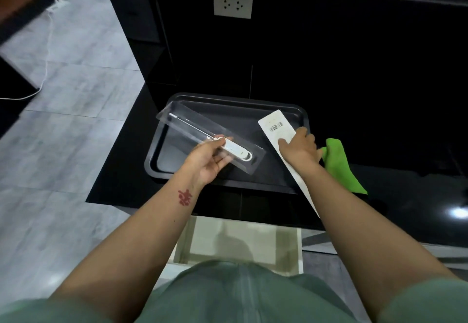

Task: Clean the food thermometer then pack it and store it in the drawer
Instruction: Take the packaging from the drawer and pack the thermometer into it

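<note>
A: Where's the thermometer point(229, 146)?

B: In a clear blister point(202, 135), held over the black tray point(253, 110). Its long axis runs diagonally: the thin probe points up-left toward the far left corner of the tray, the white body lies down-right.

A: Who holds it?

B: The left hand point(207, 165), palm up, thumb on top and fingers curled beneath, pinching blister and thermometer near the joint of probe and body.

A: And the right hand point(298, 145)?

B: Closed on a long white card point(276, 126) with a barcode; the card slants from the tray's right side down toward the counter's front edge, passing under the forearm.

A: What's around?

B: A green cloth point(339, 165) just right of that hand, on the dark counter point(121, 170). Below, an open drawer point(243, 241), pale inside. A wall socket point(233, 3) sits behind.
</note>
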The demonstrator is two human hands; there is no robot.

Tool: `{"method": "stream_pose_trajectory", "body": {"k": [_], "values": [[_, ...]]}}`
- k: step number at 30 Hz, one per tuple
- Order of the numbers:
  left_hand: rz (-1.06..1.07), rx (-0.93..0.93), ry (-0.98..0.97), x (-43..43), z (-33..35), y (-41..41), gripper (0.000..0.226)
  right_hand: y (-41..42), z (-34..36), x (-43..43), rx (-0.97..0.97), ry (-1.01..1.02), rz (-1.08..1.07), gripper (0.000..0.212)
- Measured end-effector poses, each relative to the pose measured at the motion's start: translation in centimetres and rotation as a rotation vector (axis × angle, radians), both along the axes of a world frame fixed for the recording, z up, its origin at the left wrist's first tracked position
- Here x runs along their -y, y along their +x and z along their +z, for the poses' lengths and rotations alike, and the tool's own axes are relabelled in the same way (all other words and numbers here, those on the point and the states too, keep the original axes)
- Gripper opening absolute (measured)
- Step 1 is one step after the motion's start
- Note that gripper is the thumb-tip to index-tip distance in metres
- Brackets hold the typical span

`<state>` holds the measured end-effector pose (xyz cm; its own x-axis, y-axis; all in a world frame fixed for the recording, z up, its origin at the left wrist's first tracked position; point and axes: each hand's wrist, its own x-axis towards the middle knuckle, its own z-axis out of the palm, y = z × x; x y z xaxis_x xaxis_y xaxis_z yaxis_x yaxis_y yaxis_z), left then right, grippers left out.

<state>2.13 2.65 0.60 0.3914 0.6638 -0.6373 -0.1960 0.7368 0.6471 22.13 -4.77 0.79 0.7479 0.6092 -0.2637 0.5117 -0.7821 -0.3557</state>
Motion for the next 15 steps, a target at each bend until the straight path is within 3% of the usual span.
{"method": "stream_pose_trajectory", "body": {"k": [6,15], "values": [[0.050,-0.025,-0.011,-0.2,0.4,-0.5,0.024,-1.3,1.9,0.6,-0.062,0.066,0.126,0.085],[0.131,0.005,-0.028,-0.3,1.0,-1.1,0.021,-3.9,3.0,2.7,-0.049,-0.046,0.448,0.061]]}}
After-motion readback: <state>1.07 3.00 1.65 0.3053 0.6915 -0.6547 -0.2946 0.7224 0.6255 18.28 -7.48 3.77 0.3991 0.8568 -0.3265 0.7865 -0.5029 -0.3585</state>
